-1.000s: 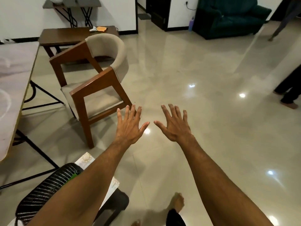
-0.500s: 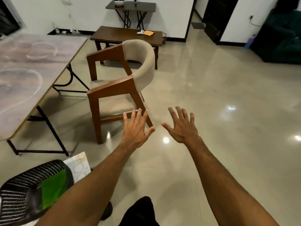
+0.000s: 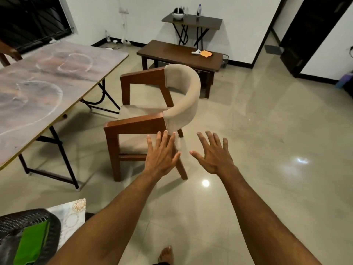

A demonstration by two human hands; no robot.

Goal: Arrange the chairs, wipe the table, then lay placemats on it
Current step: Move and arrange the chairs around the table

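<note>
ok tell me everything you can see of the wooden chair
The chair has a reddish-brown wooden frame with flat armrests, a curved beige padded backrest and a beige seat cushion. It stands upright on the tiled floor, seat facing the table but apart from it. The open left hand overlaps its near back leg in view; contact cannot be told.

A dark wooden bench (image 3: pixel 177 52) stands on glossy beige floor (image 3: pixel 267 131) by white walls (image 3: pixel 238 25).

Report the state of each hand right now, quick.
Left hand: open, fingers spread, holding nothing, in front of the chair.
Right hand: open, fingers spread, holding nothing, over the floor.
</note>
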